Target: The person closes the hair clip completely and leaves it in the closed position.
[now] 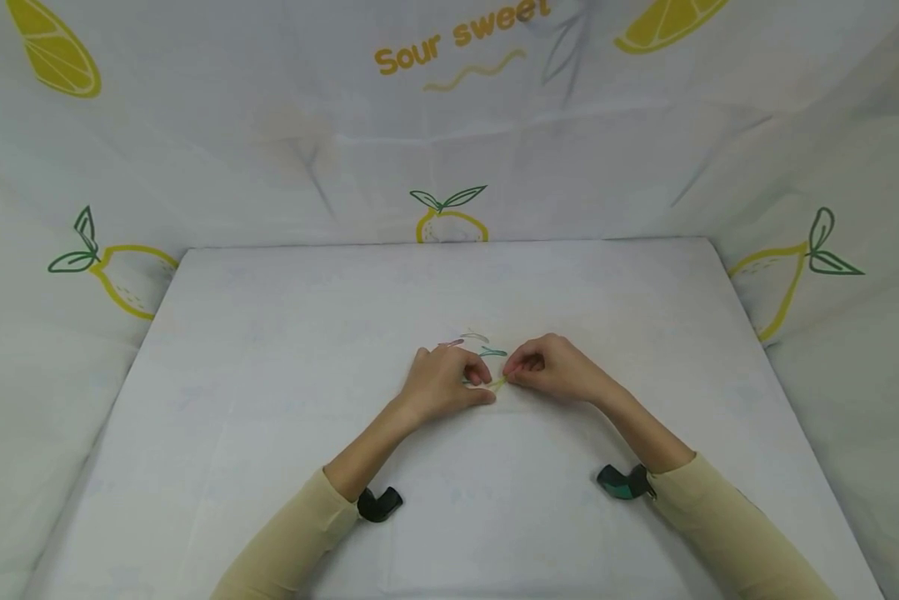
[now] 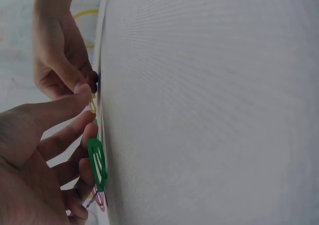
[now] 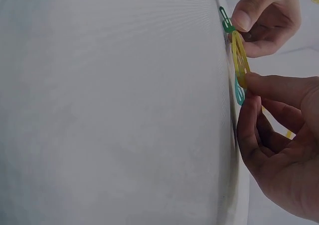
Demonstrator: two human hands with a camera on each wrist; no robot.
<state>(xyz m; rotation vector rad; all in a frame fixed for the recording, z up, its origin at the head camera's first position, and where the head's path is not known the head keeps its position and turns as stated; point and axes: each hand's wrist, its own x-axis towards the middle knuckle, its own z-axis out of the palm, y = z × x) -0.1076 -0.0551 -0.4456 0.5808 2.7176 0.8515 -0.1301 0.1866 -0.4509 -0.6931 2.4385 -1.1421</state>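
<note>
My right hand point(image 1: 557, 368) pinches one end of a yellow snap hair clip point(image 3: 240, 56) between thumb and fingertips. The clip's other end points at my left hand point(image 1: 443, 383), whose thumb and index finger stand apart around it. Close by the left fingertips is a green snap hair clip point(image 2: 97, 160), mostly hidden by that hand in the head view. Just beyond both hands on the table lie a teal hair clip point(image 1: 492, 352), a pale one and a purplish one point(image 1: 452, 343).
A white cloth covers the table point(image 1: 269, 317), and white walls printed with lemons surround its back and sides. Dark wrist devices, one on the left point(image 1: 379, 505) and one on the right point(image 1: 623, 482), jut inward by the sleeves.
</note>
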